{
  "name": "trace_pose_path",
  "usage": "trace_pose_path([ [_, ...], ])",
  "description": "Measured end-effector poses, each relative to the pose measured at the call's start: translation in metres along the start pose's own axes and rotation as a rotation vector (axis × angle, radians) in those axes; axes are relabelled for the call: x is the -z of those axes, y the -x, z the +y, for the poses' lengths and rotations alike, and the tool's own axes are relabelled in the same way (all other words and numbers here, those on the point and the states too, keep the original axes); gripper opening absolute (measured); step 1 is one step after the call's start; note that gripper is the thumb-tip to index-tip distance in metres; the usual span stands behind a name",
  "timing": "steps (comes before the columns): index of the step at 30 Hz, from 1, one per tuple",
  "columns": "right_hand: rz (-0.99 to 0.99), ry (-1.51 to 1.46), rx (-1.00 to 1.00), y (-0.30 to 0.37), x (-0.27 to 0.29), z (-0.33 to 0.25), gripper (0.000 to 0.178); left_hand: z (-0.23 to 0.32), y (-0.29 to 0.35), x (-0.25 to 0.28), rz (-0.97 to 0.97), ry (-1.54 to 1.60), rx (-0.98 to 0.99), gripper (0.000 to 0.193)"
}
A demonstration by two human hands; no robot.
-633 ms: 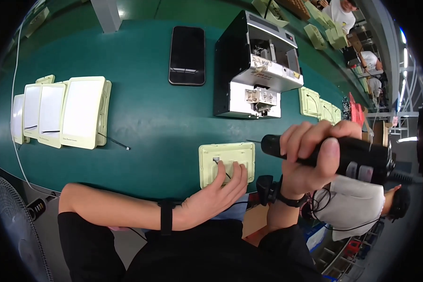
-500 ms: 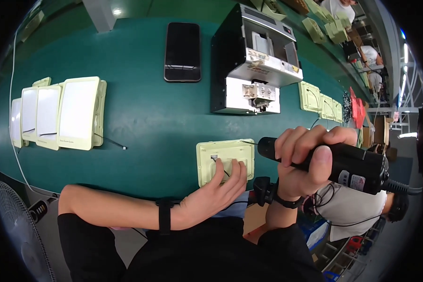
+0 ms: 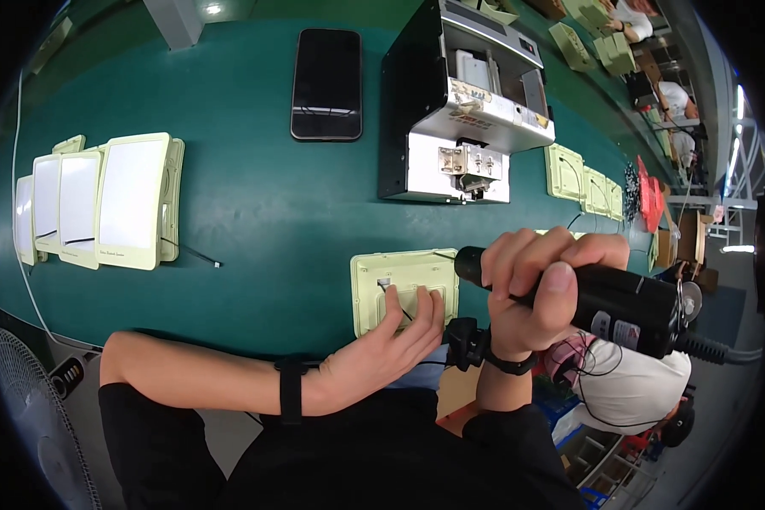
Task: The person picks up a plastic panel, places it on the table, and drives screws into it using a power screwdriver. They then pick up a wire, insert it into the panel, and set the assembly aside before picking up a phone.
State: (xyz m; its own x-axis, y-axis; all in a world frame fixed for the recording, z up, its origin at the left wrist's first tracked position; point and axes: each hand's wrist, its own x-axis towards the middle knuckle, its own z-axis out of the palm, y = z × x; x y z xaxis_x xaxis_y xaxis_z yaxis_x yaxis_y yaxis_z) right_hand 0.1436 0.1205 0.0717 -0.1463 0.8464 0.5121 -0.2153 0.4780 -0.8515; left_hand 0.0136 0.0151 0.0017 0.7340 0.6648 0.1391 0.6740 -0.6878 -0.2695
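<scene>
My left hand (image 3: pixel 382 353) rests on a pale yellow-green plastic housing (image 3: pixel 367 299), its fingers extended over the inner face and the hand holding nothing. A short dark wire (image 3: pixel 407 314) shows by the fingertips. My right hand (image 3: pixel 531 293) is wrapped round a black electric screwdriver (image 3: pixel 633 310). The tool lies nearly level, and its thin bit (image 3: pixel 444 255) points left at the housing's far right corner. Whether the bit touches a screw there is too small to tell.
Behind the housing stands a black and silver screw feeder (image 3: pixel 476 110). A phone (image 3: pixel 326 85) lies left of it. White-faced panels (image 3: pixel 132 200) overlap at the left; more housings (image 3: pixel 565 174) lie at the right, near a red item (image 3: pixel 648 200). A co-worker (image 3: pixel 633 382) is at my right.
My right hand and the screwdriver have shifted slightly left with the view. The bit stays at the housing's far right corner, and my left hand keeps its place on the housing.
</scene>
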Motion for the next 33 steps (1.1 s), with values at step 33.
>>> trace_pose_path([
  [33, 0.022, -0.100, 0.295, -0.063, -0.022, -0.031, 0.016, -0.005, 0.011, 0.005, -0.078, -0.017, 0.014, 0.065],
])
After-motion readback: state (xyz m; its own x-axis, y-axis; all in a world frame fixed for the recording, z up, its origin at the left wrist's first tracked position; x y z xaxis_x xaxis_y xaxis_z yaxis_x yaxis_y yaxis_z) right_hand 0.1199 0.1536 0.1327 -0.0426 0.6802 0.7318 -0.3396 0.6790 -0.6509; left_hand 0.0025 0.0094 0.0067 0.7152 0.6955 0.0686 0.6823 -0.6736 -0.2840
